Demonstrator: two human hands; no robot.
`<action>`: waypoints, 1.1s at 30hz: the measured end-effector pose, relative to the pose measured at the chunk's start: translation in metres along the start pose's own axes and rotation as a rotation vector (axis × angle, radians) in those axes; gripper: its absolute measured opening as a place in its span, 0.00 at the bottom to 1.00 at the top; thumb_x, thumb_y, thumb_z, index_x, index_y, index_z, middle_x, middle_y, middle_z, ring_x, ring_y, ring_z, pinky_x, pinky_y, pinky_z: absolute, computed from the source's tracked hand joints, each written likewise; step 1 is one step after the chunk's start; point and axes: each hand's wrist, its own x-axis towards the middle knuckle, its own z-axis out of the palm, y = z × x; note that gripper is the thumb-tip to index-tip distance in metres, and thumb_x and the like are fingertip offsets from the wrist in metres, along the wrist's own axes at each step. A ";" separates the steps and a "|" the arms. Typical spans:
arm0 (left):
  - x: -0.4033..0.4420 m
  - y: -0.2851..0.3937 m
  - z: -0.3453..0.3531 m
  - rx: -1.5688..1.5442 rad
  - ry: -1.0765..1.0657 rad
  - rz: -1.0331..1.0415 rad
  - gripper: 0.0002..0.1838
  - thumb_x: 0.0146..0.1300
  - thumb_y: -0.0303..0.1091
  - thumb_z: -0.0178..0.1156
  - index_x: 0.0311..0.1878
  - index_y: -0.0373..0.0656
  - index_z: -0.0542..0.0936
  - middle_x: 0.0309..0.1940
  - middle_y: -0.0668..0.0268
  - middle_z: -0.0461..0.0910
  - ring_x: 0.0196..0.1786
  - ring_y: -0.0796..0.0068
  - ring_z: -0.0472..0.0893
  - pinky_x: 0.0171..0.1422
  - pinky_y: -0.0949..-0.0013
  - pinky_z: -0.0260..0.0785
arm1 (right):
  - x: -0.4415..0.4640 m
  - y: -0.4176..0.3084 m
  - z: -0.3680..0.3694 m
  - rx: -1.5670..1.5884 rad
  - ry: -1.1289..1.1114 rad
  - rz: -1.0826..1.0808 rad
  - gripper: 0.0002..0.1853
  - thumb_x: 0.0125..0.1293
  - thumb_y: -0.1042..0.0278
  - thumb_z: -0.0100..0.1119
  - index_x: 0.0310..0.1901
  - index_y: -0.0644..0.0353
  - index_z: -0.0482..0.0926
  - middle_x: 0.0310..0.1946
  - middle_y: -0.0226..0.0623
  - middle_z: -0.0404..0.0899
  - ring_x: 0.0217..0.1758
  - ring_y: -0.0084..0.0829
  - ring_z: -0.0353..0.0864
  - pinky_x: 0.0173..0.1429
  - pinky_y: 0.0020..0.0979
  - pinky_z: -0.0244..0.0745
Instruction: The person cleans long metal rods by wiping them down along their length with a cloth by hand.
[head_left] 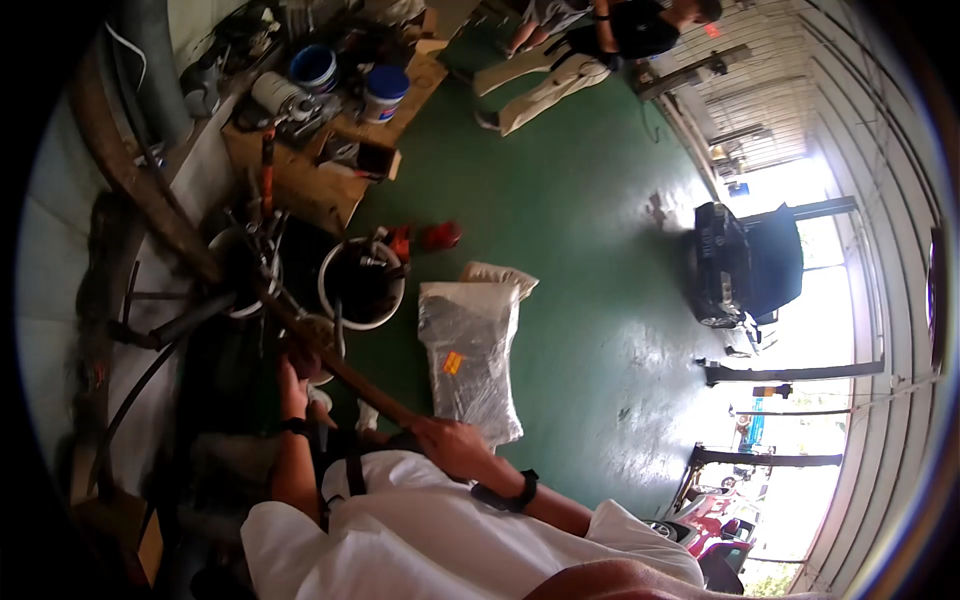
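Note:
A long brown bar that looks like a wooden handle (362, 388) slants from the upper left toward my body. My right hand (455, 447) is closed around its near end, a dark band on the wrist. Farther along, in shadow, my left hand (293, 385) is closed against the same handle; its fingers are partly hidden. The handle's far part passes over a white bucket (240, 300) with metal tools standing in it, and I cannot make out its far end. Beside it stands a second white bucket (326, 300) with dark contents.
A plastic-wrapped package (468, 350) with an orange label lies on the green floor (590, 260). Red objects (440, 235) sit by the buckets. Cardboard (300, 190) with tubs, including a blue-lidded one (385, 92), is beyond. Another person (570, 75) stands there. A dark car (735, 260) is parked.

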 end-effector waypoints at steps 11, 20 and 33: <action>-0.008 -0.039 0.028 0.001 -0.165 -0.145 0.33 0.72 0.55 0.57 0.73 0.47 0.65 0.66 0.68 0.71 0.65 0.71 0.74 0.67 0.59 0.68 | -0.002 -0.005 0.000 0.028 0.010 0.011 0.11 0.71 0.64 0.53 0.51 0.54 0.80 0.34 0.51 0.84 0.35 0.55 0.83 0.37 0.51 0.79; -0.012 -0.110 0.018 0.635 -0.360 0.493 0.23 0.71 0.37 0.60 0.65 0.38 0.73 0.49 0.63 0.79 0.49 0.70 0.77 0.57 0.67 0.70 | -0.001 0.001 0.001 0.008 0.059 -0.105 0.11 0.71 0.65 0.53 0.48 0.55 0.82 0.28 0.54 0.82 0.31 0.57 0.82 0.35 0.54 0.77; -0.142 -0.112 0.079 1.550 -0.436 0.804 0.13 0.61 0.33 0.63 0.49 0.45 0.80 0.47 0.46 0.79 0.49 0.39 0.78 0.53 0.44 0.73 | -0.028 0.012 -0.021 0.054 0.131 -0.134 0.22 0.70 0.52 0.57 0.61 0.51 0.73 0.31 0.51 0.84 0.36 0.57 0.84 0.39 0.52 0.78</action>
